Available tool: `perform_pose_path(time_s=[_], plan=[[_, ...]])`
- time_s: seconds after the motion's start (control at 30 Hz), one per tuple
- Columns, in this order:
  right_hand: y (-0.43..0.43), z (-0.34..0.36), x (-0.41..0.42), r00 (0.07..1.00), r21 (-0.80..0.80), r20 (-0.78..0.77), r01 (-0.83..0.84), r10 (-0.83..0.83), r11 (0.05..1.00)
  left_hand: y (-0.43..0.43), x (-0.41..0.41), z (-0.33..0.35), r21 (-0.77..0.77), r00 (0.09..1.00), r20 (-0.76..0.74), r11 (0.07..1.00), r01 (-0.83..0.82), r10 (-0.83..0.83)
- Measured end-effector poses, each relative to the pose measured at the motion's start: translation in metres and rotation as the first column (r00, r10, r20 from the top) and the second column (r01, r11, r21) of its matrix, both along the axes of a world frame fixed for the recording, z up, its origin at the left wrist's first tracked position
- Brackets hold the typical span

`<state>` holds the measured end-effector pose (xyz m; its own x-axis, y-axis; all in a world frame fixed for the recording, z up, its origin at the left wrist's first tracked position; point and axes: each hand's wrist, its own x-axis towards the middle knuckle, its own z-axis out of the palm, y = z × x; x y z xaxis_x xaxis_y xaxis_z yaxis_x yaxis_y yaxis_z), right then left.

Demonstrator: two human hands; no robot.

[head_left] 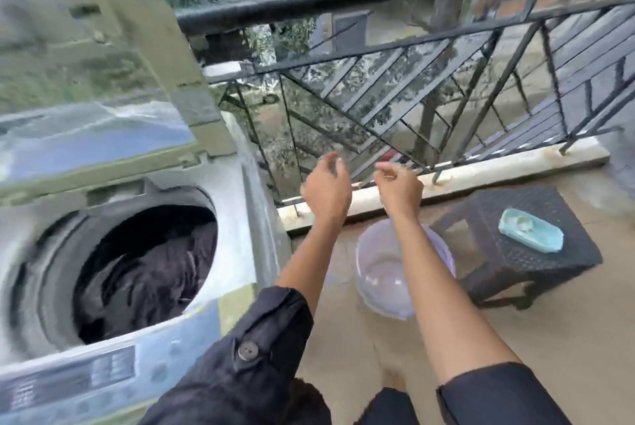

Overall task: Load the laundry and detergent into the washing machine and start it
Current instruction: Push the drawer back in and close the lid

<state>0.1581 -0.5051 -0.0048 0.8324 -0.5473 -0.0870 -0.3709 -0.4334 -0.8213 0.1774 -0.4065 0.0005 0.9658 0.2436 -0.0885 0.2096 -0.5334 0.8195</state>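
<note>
A top-loading washing machine (pixel 240 205) stands at the left with its lid (pixel 103 81) raised. Dark laundry (pixel 147 273) lies in its drum. Its control panel (pixel 86 376) runs along the near edge. Both my hands hang in the air to the right of the machine, above a clear plastic basin (pixel 374 273) on the floor. My left hand (pixel 326 187) has loosely curled fingers and holds nothing. My right hand (pixel 398 187) is also loosely curled with nothing visible in it. The picture is blurred by motion.
A dark wicker stool (pixel 536 253) stands at the right with a light blue soap dish (pixel 531 229) on it. A black metal railing (pixel 378 81) on a low pale kerb (pixel 481 170) closes off the balcony behind my hands. Tan floor (pixel 378 356) lies below.
</note>
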Motion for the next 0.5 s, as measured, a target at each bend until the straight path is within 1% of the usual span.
perform_pose_path(time_s=[0.1, 0.23, 0.37, 0.5], plan=[[0.056, 0.017, -0.003, 0.995, -0.036, 0.034, -0.088, 0.09, 0.995, 0.059, -0.008, 0.02, -0.077, 0.992, 0.041, 0.991, -0.114, 0.117], [0.124, 0.038, -0.004, 0.981, 0.019, 0.054, -0.189, 0.187, 0.982, 0.135, -0.016, 0.033, -0.133, 0.955, 0.037, 0.949, -0.286, 0.293], [0.18, 0.039, 0.001, 0.937, 0.046, 0.04, -0.349, 0.348, 0.936, 0.201, -0.029, 0.035, -0.198, 0.887, -0.05, 0.866, -0.459, 0.458], [0.235, 0.021, 0.015, 0.885, 0.26, 0.024, -0.455, 0.465, 0.852, 0.264, -0.042, 0.031, -0.231, 0.822, -0.091, 0.791, -0.567, 0.563]])
